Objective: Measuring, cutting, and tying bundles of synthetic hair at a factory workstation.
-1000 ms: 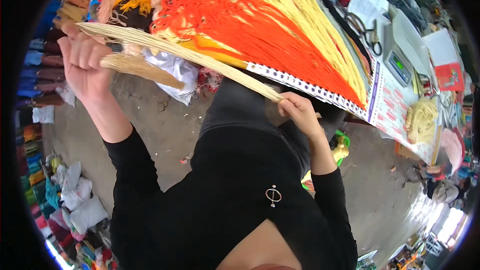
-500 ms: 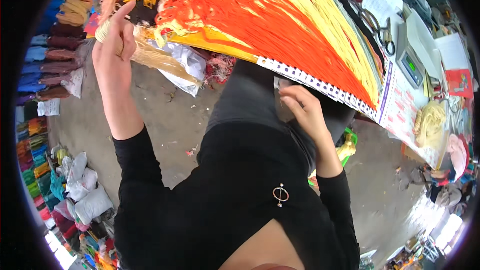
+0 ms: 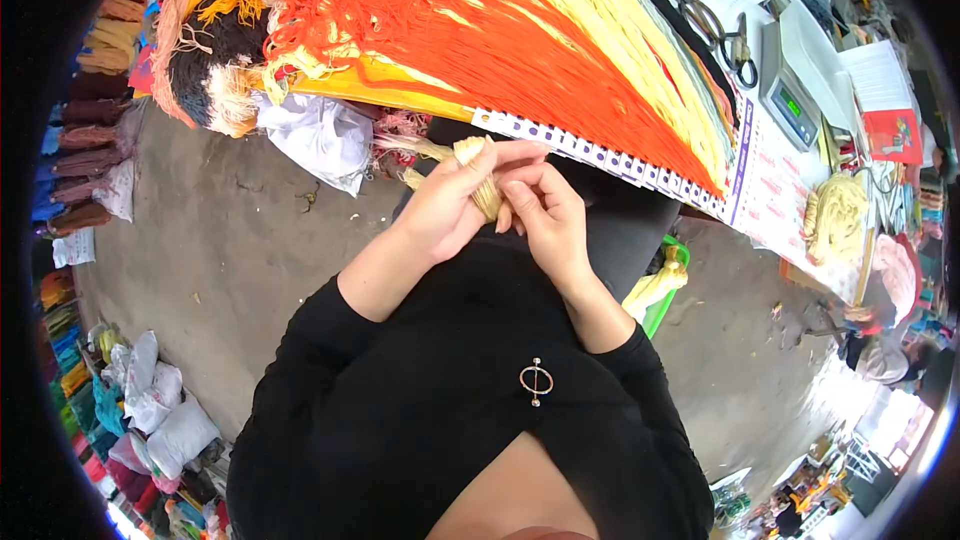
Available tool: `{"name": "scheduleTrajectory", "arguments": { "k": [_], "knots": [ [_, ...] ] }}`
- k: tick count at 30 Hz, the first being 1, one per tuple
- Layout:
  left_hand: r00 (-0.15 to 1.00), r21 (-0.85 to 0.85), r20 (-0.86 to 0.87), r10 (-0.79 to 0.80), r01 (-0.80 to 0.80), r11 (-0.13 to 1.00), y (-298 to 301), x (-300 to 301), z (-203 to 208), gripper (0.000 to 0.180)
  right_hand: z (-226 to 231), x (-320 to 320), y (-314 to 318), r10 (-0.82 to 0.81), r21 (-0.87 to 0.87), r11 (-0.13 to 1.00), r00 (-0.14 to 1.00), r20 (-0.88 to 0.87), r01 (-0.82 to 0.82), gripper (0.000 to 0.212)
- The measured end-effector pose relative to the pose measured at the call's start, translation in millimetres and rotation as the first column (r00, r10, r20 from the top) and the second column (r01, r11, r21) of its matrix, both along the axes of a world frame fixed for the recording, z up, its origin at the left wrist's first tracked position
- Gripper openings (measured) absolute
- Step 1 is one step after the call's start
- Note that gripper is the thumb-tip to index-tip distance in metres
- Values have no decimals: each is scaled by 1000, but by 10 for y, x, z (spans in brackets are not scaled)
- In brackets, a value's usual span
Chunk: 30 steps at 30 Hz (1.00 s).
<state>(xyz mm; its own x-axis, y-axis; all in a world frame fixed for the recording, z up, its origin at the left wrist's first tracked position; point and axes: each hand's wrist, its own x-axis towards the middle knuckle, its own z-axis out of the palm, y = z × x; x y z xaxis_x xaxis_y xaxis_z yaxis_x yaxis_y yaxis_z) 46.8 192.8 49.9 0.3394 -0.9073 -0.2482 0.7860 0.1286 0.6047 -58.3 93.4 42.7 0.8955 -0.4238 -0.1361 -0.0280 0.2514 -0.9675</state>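
Note:
My left hand point(image 3: 447, 202) is closed round a skein of pale yellow thread point(image 3: 487, 198) in front of my lap. Loose ends of the skein trail out past the hand toward the table. Close beside it, my right hand point(image 3: 548, 217) has its fingers curled in and the thumb pressed to the forefinger, up against the skein. Whatever lies in that pinch is hidden. Beyond both hands, long red-orange threads point(image 3: 500, 45) fan over the table, with pale yellow threads point(image 3: 600, 40) next to them.
A white strip with dark dots point(image 3: 580, 148) runs along the table's near edge. At the right are scissors point(image 3: 738, 50), a digital scale point(image 3: 790, 100) and a pale yellow skein point(image 3: 838, 220). A white plastic bag point(image 3: 320, 135) hangs at the left; a green basket point(image 3: 668, 290) stands below.
My left hand has come down from the far left to my lap, bringing the pale yellow skein. My right hand has moved slightly left and now meets it. The view has shifted a little.

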Motion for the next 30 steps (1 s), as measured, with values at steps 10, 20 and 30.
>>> {"name": "scheduleTrajectory", "arguments": {
  "k": [10, 20, 30],
  "knots": [
    [996, -9, 76, -53, 54, 998, -40, -22, -14, 51, -38, 27, -27, 18, -81, 996, 999, -50, -23, 8],
    [974, 171, 18, 224, -224, 960, -53, 113, 1, 43, -1, -52, -174, -77, -208, 972, 986, 146, 107, 10],
    [769, -145, -26, 639, -636, 758, 1439, 1512, -129, 34, 656, -1531, -1682, -870, 280, 453, 352, 345, 846, 26]
  ]
}}
